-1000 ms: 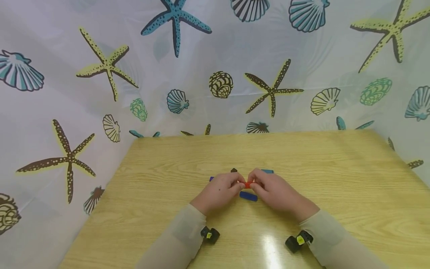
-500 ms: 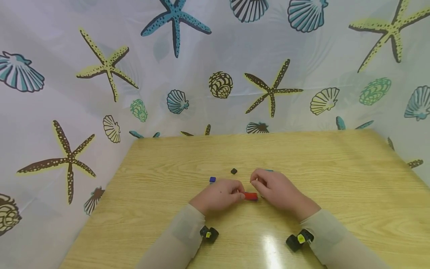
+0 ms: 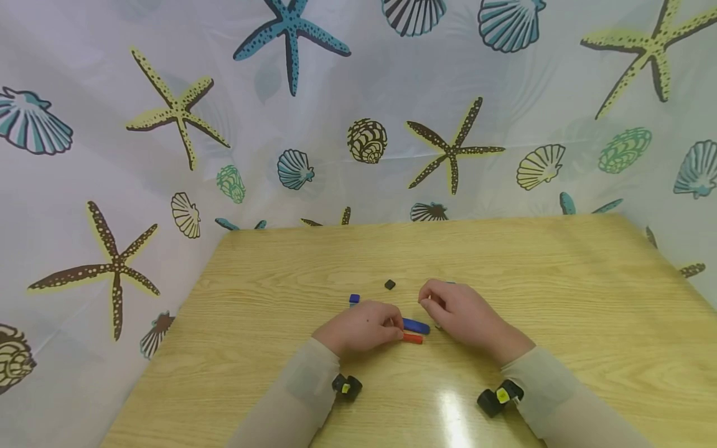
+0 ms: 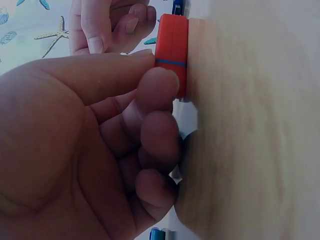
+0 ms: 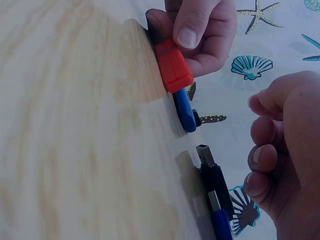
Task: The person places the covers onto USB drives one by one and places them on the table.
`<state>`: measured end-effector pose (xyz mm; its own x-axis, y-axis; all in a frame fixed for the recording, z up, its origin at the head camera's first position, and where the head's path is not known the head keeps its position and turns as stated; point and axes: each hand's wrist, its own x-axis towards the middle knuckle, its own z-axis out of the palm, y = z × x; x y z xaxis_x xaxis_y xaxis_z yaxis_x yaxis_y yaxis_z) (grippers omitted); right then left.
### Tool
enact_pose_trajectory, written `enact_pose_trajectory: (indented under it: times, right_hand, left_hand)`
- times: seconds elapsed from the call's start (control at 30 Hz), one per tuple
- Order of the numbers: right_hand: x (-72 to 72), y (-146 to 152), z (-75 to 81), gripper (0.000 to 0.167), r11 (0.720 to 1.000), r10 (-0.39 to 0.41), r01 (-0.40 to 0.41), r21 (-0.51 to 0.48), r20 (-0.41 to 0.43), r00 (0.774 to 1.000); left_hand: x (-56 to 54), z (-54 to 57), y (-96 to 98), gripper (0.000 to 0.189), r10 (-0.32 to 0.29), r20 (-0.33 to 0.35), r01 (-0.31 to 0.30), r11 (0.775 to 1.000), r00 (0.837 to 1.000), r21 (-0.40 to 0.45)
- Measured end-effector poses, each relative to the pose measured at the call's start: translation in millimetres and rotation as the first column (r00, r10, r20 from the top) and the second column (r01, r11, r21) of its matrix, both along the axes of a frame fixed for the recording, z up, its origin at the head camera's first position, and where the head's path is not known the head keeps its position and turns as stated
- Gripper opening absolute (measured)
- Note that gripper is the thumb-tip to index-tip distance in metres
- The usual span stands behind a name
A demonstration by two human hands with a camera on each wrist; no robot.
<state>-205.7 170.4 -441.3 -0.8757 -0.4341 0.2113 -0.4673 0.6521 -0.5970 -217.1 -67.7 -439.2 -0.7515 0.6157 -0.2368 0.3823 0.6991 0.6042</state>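
Observation:
In the head view my left hand [image 3: 364, 325] pinches a red USB stick [image 3: 413, 338] by its left end, low at the tabletop. The left wrist view shows the stick [image 4: 171, 42] between thumb and forefinger, a thin blue line around it. Just beyond it lies a dark blue stick [image 3: 416, 326]. My right hand [image 3: 462, 318] hovers right of them, fingers loosely curled, with nothing seen between them. By it in the right wrist view, a black USB stick [image 5: 216, 185] and a blue USB stick [image 5: 220, 224] lie with metal plugs bare.
On the wooden table [image 3: 269, 267], a small black piece [image 3: 389, 284] lies farther back. A small blue piece [image 3: 355, 298] sits beyond my left hand. A bit of teal [image 3: 450, 284] shows behind my right hand. A shell-patterned curtain [image 3: 336, 99] surrounds the table.
Both hands were on the red USB stick; my right hand has let go. My left hand has brought the stick toward me, past the dark blue stick, down to the table.

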Motion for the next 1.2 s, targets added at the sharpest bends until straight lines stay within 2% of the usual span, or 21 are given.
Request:
enact_pose_trajectory:
  times: [0.2, 0.33, 0.6, 0.7, 0.8, 0.97, 1.03, 1.1, 1.2]
  right_hand:
    - [-1.0, 0, -0.6, 0.011, 1.0, 0.001, -0.001, 0.002, 0.011, 1.0]
    - [-1.8, 0, -0.8, 0.01, 1.0, 0.0, -0.001, 0.008, 0.01, 1.0]
    - [-2.1, 0, -1.1, 0.009, 1.0, 0.003, -0.003, 0.012, 0.003, 1.0]
    - [-2.4, 1, -1.6, 0.009, 1.0, 0.003, -0.003, 0.013, 0.003, 1.0]
    - [-2.6, 1, -1.8, 0.009, 1.0, 0.003, -0.003, 0.014, 0.007, 1.0]
    - [-2.7, 1, -1.3, 0.009, 1.0, 0.005, -0.005, 0.016, 0.014, 1.0]
    - [-2.7, 1, -1.3, 0.009, 1.0, 0.005, -0.006, 0.015, 0.014, 1.0]
    - [-2.7, 2, -1.7, 0.009, 1.0, 0.006, -0.006, 0.014, 0.014, 1.0]
    - [-2.9, 2, -2.8, 0.009, 1.0, 0.008, -0.008, 0.015, 0.013, 1.0]
  left_hand:
    - [-1.6, 0.0, -1.9, 0.008, 0.0, -0.001, 0.0, 1.0, 1.0, 0.013]
    - [-1.2, 1.4, -2.6, 0.008, 0.021, 0.008, -0.022, 1.0, 1.0, 0.013]
    - [-2.1, 0.6, -3.4, 0.005, 0.041, -0.064, -0.043, 0.999, 0.997, -0.019]
    - [-2.9, 0.6, -4.9, 0.006, 0.078, -0.098, -0.08, 0.997, 0.992, -0.015]
    - [-4.6, 2.2, -8.5, 0.008, 0.184, -0.14, -0.183, 0.983, 0.973, 0.024]
    - [-11.4, 5.8, -19.3, 0.015, 0.381, -0.184, -0.366, 0.924, 0.906, 0.108]
    - [-14.3, 6.4, -23.8, 0.017, 0.419, -0.203, -0.405, 0.908, 0.885, 0.111]
    - [-16.3, 6.9, -27.1, 0.015, 0.438, -0.219, -0.426, 0.899, 0.872, 0.103]
    - [-17.5, 6.7, -30.2, 0.014, 0.427, -0.238, -0.42, 0.904, 0.872, 0.083]
